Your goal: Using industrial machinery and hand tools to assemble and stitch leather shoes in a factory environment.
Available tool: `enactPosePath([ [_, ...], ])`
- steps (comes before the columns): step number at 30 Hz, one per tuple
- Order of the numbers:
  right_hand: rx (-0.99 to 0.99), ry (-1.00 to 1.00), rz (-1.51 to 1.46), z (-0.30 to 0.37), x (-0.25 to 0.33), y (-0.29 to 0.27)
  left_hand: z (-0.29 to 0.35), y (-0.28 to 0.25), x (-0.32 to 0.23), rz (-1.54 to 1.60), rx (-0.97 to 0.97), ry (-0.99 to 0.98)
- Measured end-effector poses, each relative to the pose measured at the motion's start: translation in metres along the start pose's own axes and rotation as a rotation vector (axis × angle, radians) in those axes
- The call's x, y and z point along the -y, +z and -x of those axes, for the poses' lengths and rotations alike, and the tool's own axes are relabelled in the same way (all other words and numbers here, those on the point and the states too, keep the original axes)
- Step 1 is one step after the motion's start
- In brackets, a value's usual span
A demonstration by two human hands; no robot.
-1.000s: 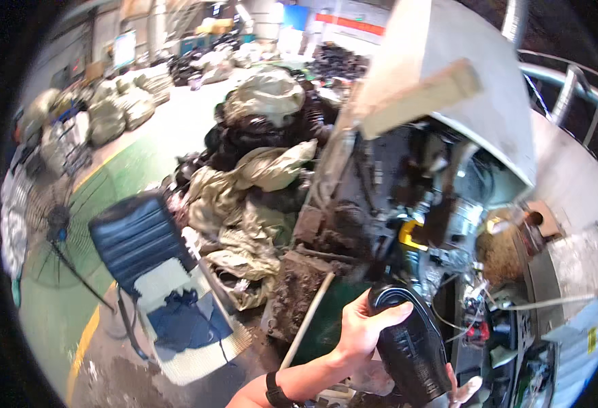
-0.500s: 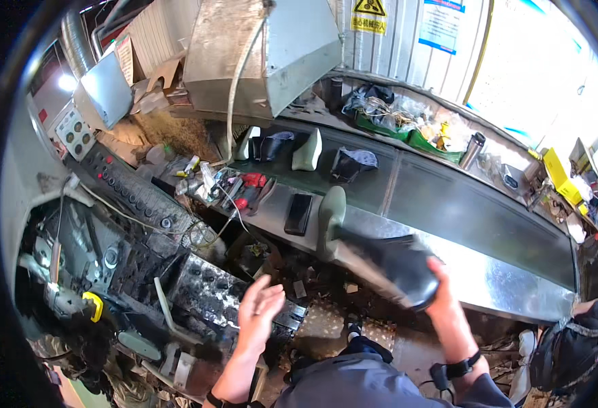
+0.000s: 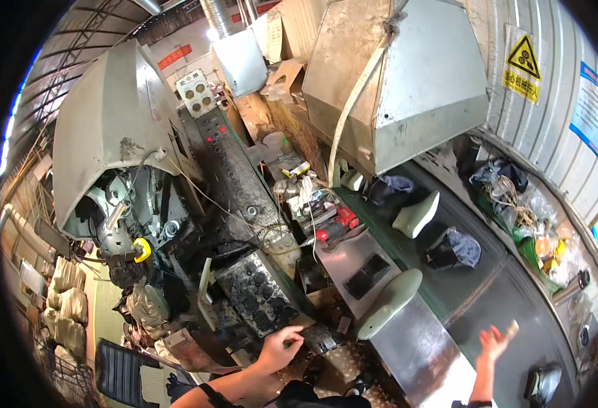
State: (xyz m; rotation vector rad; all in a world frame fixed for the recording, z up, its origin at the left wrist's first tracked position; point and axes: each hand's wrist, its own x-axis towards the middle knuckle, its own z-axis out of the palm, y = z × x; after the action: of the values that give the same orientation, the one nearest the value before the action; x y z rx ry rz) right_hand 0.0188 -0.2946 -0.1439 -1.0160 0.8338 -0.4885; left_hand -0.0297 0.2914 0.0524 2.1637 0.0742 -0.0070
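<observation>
My left hand point(image 3: 282, 348) hovers beside the blackened metal block point(image 3: 255, 292), its fingers loosely curled and apart, nothing visible in them. Over the dark conveyor belt point(image 3: 479, 326) at the right, my right hand point(image 3: 492, 345) is open with spread fingers; one fingertip looks wrapped in something pale. Beyond that hand, near the lower right rim, a dark shiny boot-like piece point(image 3: 542, 387) rests on the belt. A pale green shoe last point(image 3: 391, 304) lies on the metal ledge point(image 3: 418, 343) between my hands, near a black phone point(image 3: 368, 276).
Farther along the belt are another pale last point(image 3: 416, 215) and dark uppers with bluish lining point(image 3: 454, 249). A machine with a beige hood point(image 3: 112, 122) and a yellow handle point(image 3: 142, 250) stands left. A large metal hood point(image 3: 394, 88) overhangs the belt. Red-handled tools point(image 3: 346, 217) clutter the ledge's far end.
The black boot has left my right hand, which is now open over the belt. The pale green last has tipped from upright to lying on the ledge. My view has swung left.
</observation>
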Motion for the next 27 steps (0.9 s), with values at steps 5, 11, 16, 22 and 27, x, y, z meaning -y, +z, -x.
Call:
enactPosePath([
  [5,0.267,-1.008,0.975,-0.071,0.020,0.158,-0.061,0.033,-0.025,-0.030,0.265,-0.006],
  [11,0.435,-0.420,0.999,-0.049,0.072,0.195,-0.137,0.057,-0.022,0.053,0.355,0.079],
  [16,0.831,-0.413,0.702,0.117,0.205,0.099,-0.267,0.136,-0.058,-0.005,0.481,0.264],
  [22,0.288,-0.035,0.731,0.193,0.148,0.049,-0.423,0.290,-0.087,-0.444,0.526,0.191],
  [27,-0.262,0.212,0.602,0.256,-0.002,-0.037,-0.463,0.384,-0.087,-0.470,0.409,0.017],
])
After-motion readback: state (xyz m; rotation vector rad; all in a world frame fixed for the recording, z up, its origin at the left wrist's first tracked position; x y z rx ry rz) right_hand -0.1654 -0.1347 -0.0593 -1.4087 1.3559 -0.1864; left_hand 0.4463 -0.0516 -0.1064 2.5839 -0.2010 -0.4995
